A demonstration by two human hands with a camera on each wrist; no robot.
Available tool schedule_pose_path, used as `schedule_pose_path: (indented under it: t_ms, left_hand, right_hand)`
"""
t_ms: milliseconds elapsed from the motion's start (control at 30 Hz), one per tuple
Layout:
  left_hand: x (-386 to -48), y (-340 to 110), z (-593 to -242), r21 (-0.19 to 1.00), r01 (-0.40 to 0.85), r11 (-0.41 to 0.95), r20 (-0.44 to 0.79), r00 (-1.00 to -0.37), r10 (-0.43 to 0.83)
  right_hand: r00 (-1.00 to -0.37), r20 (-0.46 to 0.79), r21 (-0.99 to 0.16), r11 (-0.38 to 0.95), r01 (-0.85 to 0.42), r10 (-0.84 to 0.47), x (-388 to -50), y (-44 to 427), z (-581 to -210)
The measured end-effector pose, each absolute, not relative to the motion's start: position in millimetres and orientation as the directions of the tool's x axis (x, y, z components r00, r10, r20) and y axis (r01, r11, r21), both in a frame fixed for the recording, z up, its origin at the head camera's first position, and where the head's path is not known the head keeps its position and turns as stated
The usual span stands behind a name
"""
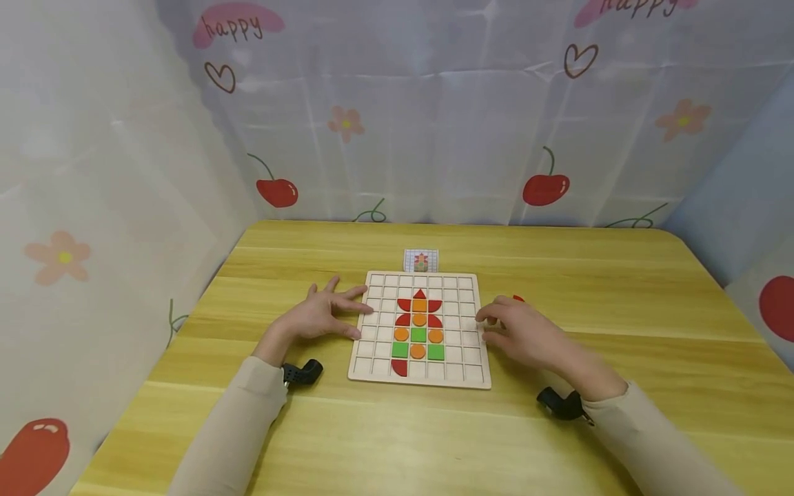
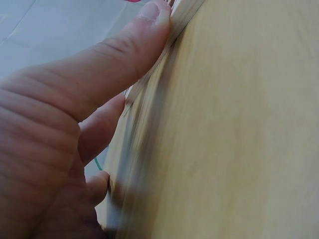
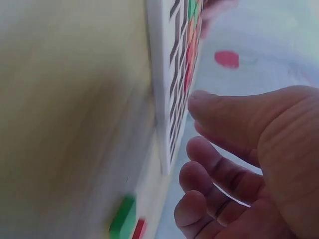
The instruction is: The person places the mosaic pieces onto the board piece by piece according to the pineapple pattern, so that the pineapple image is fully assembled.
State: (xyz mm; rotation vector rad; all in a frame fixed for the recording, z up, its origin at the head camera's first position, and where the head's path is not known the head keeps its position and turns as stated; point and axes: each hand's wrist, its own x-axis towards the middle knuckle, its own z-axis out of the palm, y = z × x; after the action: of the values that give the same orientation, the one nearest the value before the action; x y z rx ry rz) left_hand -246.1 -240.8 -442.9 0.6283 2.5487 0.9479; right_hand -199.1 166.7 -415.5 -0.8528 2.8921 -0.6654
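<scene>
A wooden grid board [image 1: 473,356] lies on the table, bearing red, orange and green pieces. They include a red triangle [image 1: 420,294], an orange square [image 1: 419,305], orange discs [image 1: 418,351], green squares [image 1: 418,335] and red quarter-round pieces [image 1: 435,305]. Alone in the bottom row is another red quarter-round piece [image 1: 400,368]. My left hand [image 1: 321,313] spreads its fingers against the board's left edge, thumb touching the rim. At the right edge, my right hand [image 1: 520,331] has loosely bent fingers and thumb apart; nothing shows between them in the right wrist view.
A small pattern card [image 1: 407,262] lies just behind the board. Beyond my right hand, a green block [image 3: 122,217] and a red piece [image 3: 139,229] sit on the wooden table [image 1: 397,441]. Printed cloth hangs behind and at both sides.
</scene>
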Motion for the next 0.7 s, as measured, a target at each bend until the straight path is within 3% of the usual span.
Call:
schedule_pose_path:
  t_ms: [333,700]
  left_hand:
    - [-246,-241,-443,0.679,0.283,0.678,-0.163,-0.842,0.515]
    - [-246,-241,-443,0.683,0.278,0.675,-0.169,-0.839,0.517]
  right_hand:
    - [-0.894,0.038,-0.43,0.801,-0.417,-0.446,-203,210,-415]
    - [-0.873,-0.044,-0.422,0.801,-0.425,-0.486,-201,221,-418]
